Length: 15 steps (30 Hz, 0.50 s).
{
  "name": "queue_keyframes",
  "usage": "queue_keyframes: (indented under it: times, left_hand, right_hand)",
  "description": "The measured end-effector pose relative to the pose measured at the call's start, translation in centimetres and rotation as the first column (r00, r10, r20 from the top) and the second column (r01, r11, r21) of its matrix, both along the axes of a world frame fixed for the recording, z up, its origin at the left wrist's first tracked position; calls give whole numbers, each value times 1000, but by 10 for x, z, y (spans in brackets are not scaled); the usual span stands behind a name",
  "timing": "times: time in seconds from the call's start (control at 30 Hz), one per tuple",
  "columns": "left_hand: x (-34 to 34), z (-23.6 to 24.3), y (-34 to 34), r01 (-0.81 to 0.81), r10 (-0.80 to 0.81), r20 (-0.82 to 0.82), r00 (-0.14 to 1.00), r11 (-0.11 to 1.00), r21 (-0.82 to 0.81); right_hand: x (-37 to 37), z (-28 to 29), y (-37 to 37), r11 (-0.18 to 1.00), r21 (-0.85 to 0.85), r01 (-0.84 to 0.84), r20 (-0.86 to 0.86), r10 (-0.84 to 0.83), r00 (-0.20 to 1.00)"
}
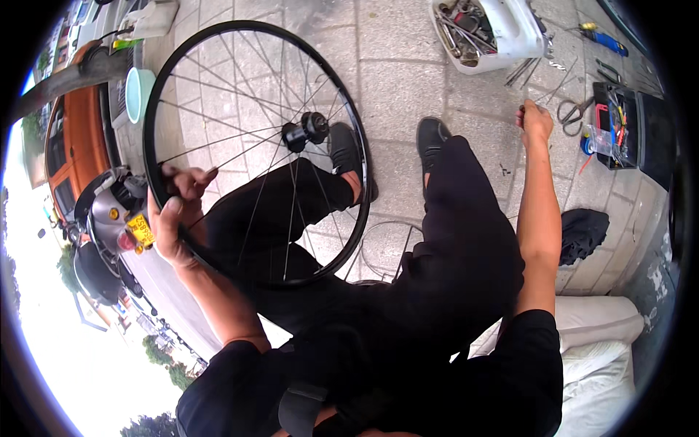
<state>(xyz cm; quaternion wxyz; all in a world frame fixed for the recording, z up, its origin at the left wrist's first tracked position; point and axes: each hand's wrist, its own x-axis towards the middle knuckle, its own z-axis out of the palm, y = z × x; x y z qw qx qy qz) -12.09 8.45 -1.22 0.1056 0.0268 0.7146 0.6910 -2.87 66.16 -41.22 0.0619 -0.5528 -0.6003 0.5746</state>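
A black bicycle wheel (pixel 255 26) with thin dark spokes and a black hub (pixel 302 132) is held up tilted over my left leg. My left hand (pixel 178 211) grips its rim at the lower left, thumb on the near side and fingers partly through the spokes. Out to the right, low over the paving, my right hand (pixel 536 122) is closed with fingertips pinched together. What it pinches is too small to make out. Thin metal rods (pixel 557 84) show just beyond it, and dark-handled scissors (pixel 575 116) lie to its right.
A white tub (pixel 502 36) of metal tools stands at the far right. Beside it lie a blue-handled screwdriver (pixel 608 42) and an open black toolbox (pixel 619 131). A black cloth (pixel 582 234) is on the ground. A parked motorcycle (pixel 109 226) and teal basin (pixel 138 95) stand left.
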Motion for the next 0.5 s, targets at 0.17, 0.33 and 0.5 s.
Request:
queue_keyframes:
  times: [0.17, 0.33, 0.5]
  left_hand:
    - [29, -3, 3, -86, 87, -45, 995, 996, 24]
    - [60, -11, -14, -43, 46, -85, 995, 998, 39]
    - [86, -19, -17, -9, 17, -113, 993, 998, 64]
  right_hand:
    - [61, 78, -25, 916, -397, -51, -353, -101, 930]
    - [88, 219, -40, 961, -201, -190, -537, 54, 842]
    - [95, 360, -72, 960, 53, -277, -652, 243, 718]
